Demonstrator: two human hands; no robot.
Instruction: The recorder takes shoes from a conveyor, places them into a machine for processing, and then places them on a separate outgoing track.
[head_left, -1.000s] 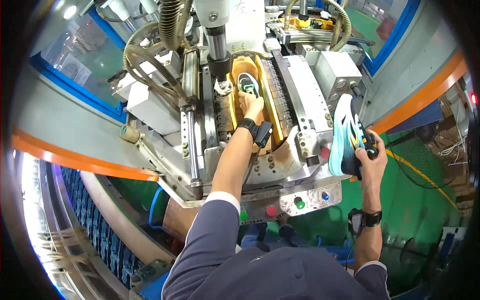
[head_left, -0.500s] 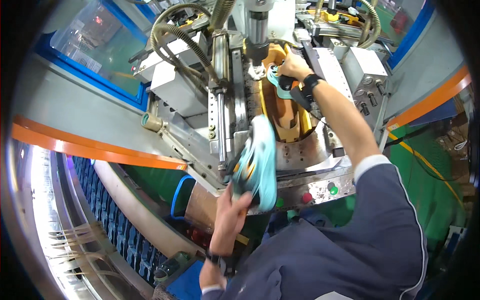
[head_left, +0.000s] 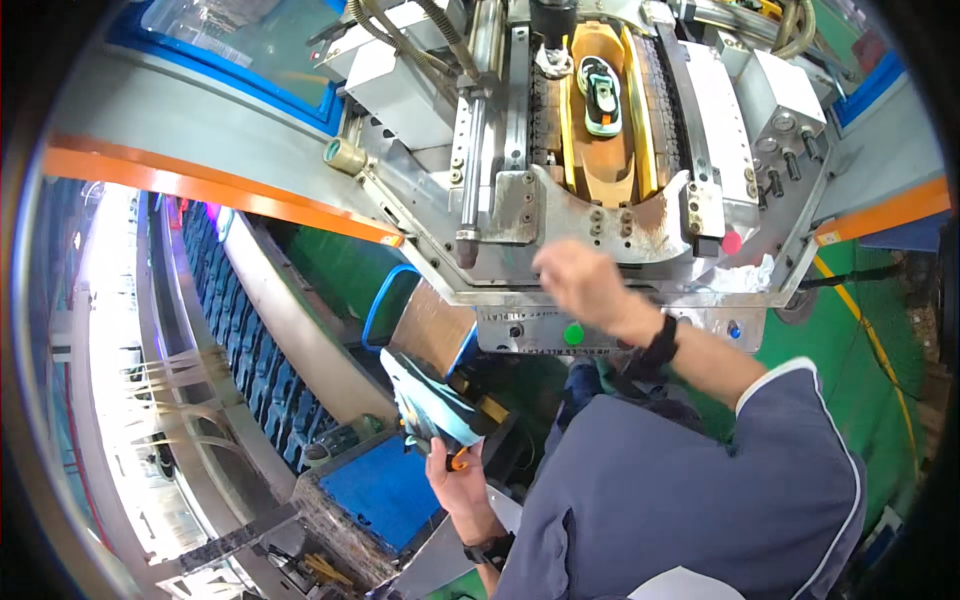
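Note:
In my left hand is a sneaker, pale aqua and white with dark parts and an orange tab. My fingers grip it at its near end, low in the view, beside a blue-topped stand. A second sneaker, aqua and black with an orange tab, lies in the tan, shoe-shaped trough of the machine. My right hand is over the machine's front edge, apart from both shoes. Motion smears its fingers, so their closure is unclear.
A green button sits on the front panel and a pink-red knob at its right corner. The blue-topped stand is lower left, beside a conveyor. Orange-edged guards flank the machine.
My right hand has left the sneaker in the trough and come back toward me. The held sneaker has moved down and left with my left hand. The view has shifted too.

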